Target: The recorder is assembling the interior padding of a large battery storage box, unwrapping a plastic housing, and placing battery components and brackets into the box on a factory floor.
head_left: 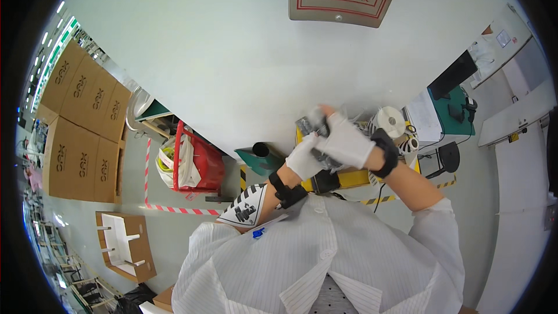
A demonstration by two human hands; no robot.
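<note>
My hands, both in white gloves with bare fingertips, meet close together above a yellow-edged cart (353, 178) in front of me. My left hand (304, 159) has its fingers closed by a dark grey, partly shiny object (319, 125). From the right, my right hand (347, 141) reaches over that object, its fingers curled round it. The object's kind is hard to tell, being blurred and mostly covered by the gloves. Clear plastic wrapping seems to lie around and behind the hands. A white roll (390, 122) stands just beyond my right hand, with smaller black-and-white rolls (410, 143) beside it.
A white wall with a metal box (343, 9) rises ahead. At left stand a green bin (260, 161), a red cart (214, 168), stacked cartons (81, 157) and an open box (142, 244). At right are a green desk (450, 125), a monitor (453, 75) and a black stool (448, 156).
</note>
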